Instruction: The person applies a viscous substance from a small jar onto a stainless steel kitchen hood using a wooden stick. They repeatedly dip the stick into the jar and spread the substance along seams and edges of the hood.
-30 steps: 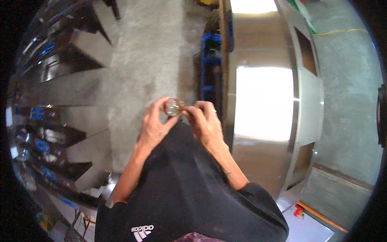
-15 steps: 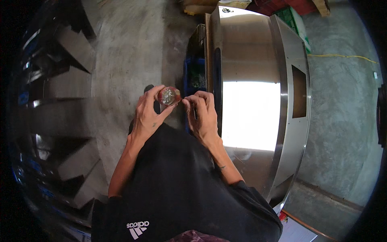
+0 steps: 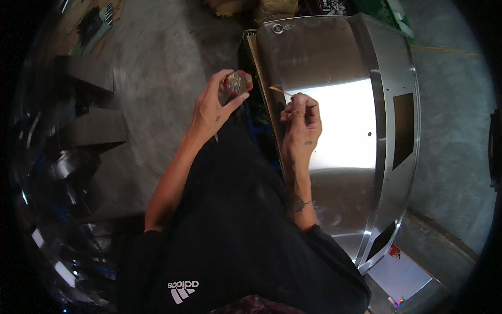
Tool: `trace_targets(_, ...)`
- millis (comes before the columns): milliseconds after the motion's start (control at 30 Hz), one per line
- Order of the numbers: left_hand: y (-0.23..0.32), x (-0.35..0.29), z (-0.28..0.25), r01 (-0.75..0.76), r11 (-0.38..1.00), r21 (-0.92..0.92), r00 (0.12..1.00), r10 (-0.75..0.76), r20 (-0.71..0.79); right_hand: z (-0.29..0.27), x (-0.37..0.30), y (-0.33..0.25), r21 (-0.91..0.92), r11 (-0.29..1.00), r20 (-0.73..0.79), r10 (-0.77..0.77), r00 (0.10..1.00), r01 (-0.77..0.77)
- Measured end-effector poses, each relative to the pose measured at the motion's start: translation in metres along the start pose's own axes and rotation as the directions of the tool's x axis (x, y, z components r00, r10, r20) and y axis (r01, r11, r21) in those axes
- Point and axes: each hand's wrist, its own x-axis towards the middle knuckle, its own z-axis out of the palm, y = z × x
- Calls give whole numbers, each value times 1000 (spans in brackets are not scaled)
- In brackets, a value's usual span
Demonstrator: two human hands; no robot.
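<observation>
Left hand [image 3: 213, 107] grips a round item [image 3: 237, 83]; right hand [image 3: 300, 118] has moved farther right, pinching a thin strip [image 3: 276, 89] apart from it.

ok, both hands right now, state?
Left hand: closed around a small round red-and-silver object; exact kind unclear.
Right hand: closed, fingertips pinching a thin yellowish-tipped strip; can't tell what it is.

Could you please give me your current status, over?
Left hand gripping round, red-sided container. Right hand pinching thin, orange-tipped stick-like item, apart from container. Large shiny metal housing in view behind right hand.
</observation>
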Motion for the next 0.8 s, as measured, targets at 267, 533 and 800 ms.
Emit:
trace_targets(267,-55,169,88,-10,960,-281,999,-2,-45,-17,121,-3,102,995,-186,35,982,-16)
trace_targets(533,-58,221,122,84,975,-203,996,-74,59,-23,170,-3,46,999,-233,18,972,-8)
trace_targets(800,-54,232,144,181,927,-328,982,-154,108,-35,171,7,63,998,-240,36,970,-21)
